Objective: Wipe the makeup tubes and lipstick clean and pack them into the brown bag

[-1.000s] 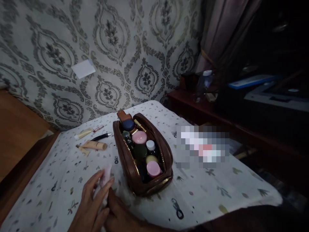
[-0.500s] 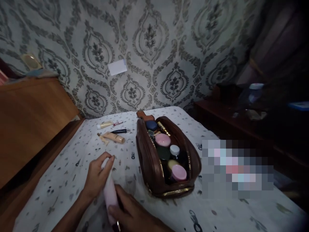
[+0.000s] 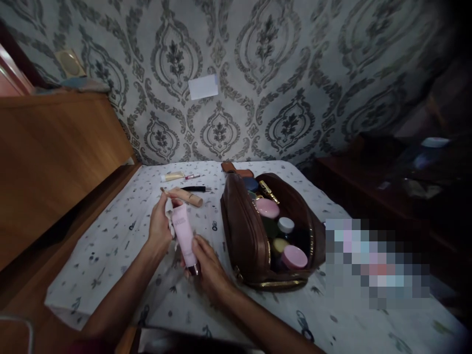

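Observation:
A pale pink squeeze tube (image 3: 183, 233) with a dark, shiny cap is tilted in front of me, cap end down. My right hand (image 3: 210, 265) grips its lower part, the thumb along the side. Close to the tube's upper end, my left hand (image 3: 161, 221) is closed on a crumpled white tissue or cloth (image 3: 171, 225), mostly hidden by the fingers and tube. To the right stands an unzipped brown toiletry bag (image 3: 239, 231). Inside it are pink-lidded jars (image 3: 295, 256), a white-capped bottle (image 3: 286, 225) and a gold clip-like item (image 3: 269, 191).
Beyond my hands lie a beige tube (image 3: 190, 196), a black pen-like item (image 3: 195, 189), a cream tube (image 3: 173, 176) and a small pink tube (image 3: 192, 177). A wooden panel (image 3: 62, 162) borders the left; a dark cabinet (image 3: 346, 182) stands at right.
Both hands and the pink tube have risen, and the tube's printed face now shows. My left hand has shifted from over its top end to beside it. The camera view has turned slightly left.

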A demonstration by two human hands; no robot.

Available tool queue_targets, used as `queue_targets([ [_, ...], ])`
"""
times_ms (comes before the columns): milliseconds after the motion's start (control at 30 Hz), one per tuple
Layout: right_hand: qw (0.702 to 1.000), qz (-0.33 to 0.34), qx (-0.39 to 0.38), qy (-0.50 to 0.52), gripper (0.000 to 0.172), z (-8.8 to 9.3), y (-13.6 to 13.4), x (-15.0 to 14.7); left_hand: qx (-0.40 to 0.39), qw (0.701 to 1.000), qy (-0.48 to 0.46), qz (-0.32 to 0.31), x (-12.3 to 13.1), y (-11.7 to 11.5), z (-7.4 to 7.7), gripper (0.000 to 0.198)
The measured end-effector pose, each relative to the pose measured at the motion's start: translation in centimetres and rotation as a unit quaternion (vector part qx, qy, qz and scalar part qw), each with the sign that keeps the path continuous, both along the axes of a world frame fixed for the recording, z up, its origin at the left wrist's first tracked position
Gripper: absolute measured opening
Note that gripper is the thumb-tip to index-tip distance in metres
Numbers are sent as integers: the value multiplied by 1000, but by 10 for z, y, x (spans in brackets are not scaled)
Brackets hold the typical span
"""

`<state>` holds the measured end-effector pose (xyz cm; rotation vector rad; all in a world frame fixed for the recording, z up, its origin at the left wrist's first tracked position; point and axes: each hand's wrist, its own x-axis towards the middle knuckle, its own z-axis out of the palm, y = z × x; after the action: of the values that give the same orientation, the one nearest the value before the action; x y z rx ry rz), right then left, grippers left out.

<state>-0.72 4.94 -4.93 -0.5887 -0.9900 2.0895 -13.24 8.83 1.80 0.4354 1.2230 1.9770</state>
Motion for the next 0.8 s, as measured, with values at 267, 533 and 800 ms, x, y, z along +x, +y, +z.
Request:
queue_targets([
  [267, 994, 13, -104, -33, 61, -14, 8, -17, 14, 991, -114, -72, 0, -2, -12, 29],
  [533, 984, 85, -153, -33, 64, -11, 10, -13, -77, 993, -61, -59, 23, -11, -12, 31],
  [800, 993, 112, -34, -34, 73, -13, 4, -16, -70, 988, 137, -31, 18, -18, -17, 55],
])
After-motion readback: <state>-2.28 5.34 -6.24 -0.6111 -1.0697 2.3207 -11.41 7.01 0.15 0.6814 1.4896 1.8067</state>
